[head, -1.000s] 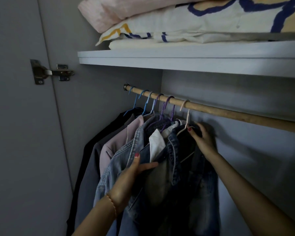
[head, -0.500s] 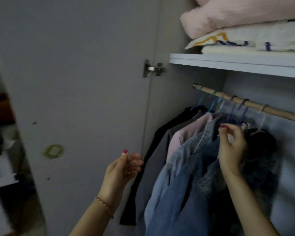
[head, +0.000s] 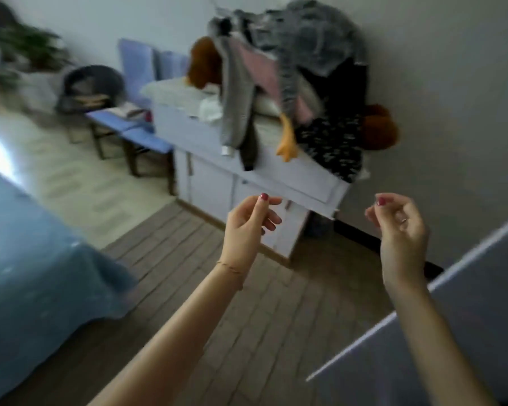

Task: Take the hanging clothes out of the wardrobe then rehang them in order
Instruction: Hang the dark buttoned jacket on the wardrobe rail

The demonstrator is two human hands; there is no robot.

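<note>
Fingers: I see both sets loosely curled, gripping nothing.
Left hand [head: 248, 227]: raised over the floor [head: 247, 303].
Right hand [head: 401, 230]: beside the wardrobe door [head: 452, 332].
Cabinet [head: 247, 177]: clothes heaped on top.

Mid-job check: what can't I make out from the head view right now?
- Wardrobe rail and hanging clothes: out of frame; only the door edge shows.
- Clothes pile on the white cabinet: motion blur hides individual garments.
- Left hand and right hand: loosely curled, apparently holding nothing.

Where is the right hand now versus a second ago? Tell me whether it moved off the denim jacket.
Yes. The right hand has left the wardrobe clothes and hovers empty, fingers loosely curled, beside the wardrobe door.
</note>
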